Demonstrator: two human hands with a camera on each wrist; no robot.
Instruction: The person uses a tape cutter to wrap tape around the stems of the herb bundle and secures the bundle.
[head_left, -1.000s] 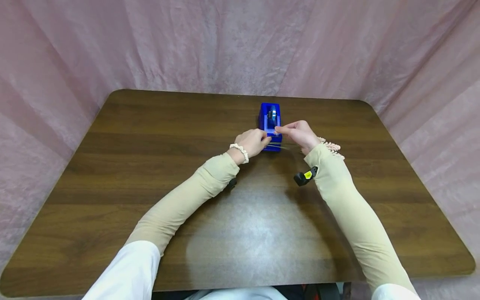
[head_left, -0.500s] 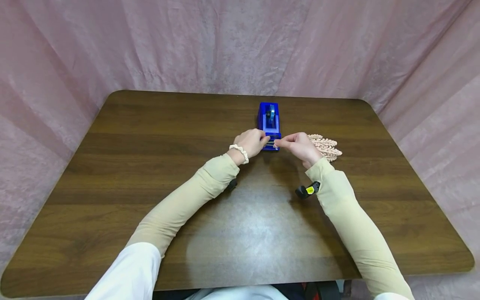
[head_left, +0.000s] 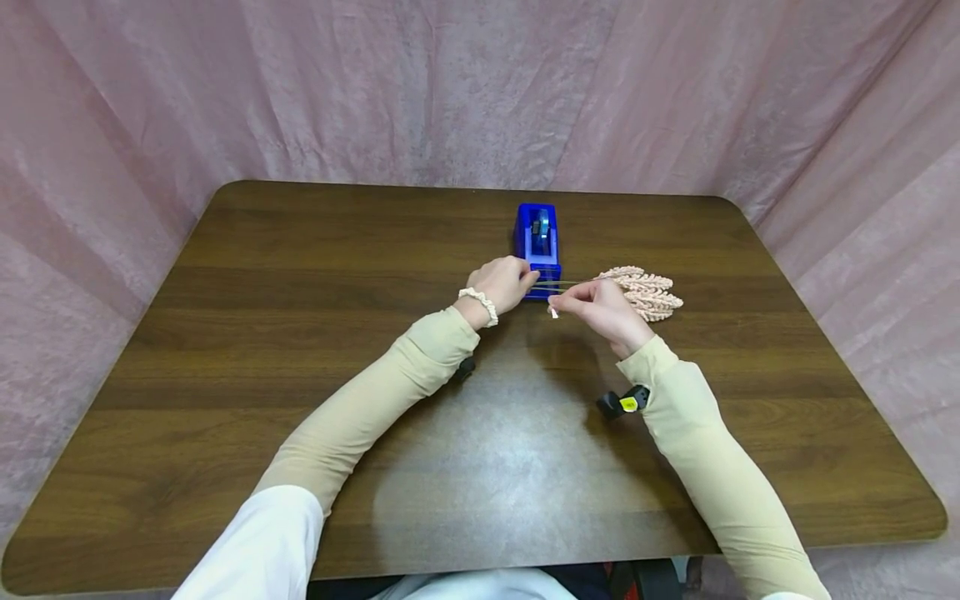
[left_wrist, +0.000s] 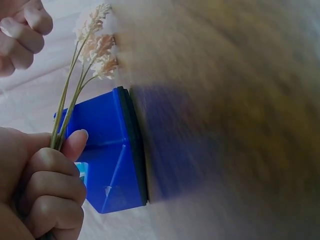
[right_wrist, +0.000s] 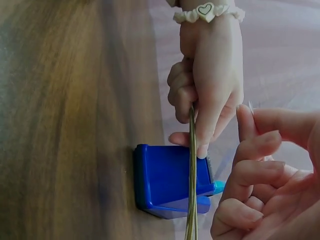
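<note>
Gripping the dried stems (head_left: pixel 558 285) in my left hand (head_left: pixel 504 283) beside the tape dispenser (head_left: pixel 537 238), steadying them; right hand (head_left: pixel 600 307) pinches a tape piece (head_left: pixel 553 312), ready for binding.

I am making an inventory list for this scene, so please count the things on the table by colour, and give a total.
Blue: 1, the blue plastic tape dispenser.
Pale pink: 1, the bunch of dried pale pink flower stems, gripped by the left hand.
White: 1, the small piece of tape, pinched by the right hand.
Total: 3.
</note>
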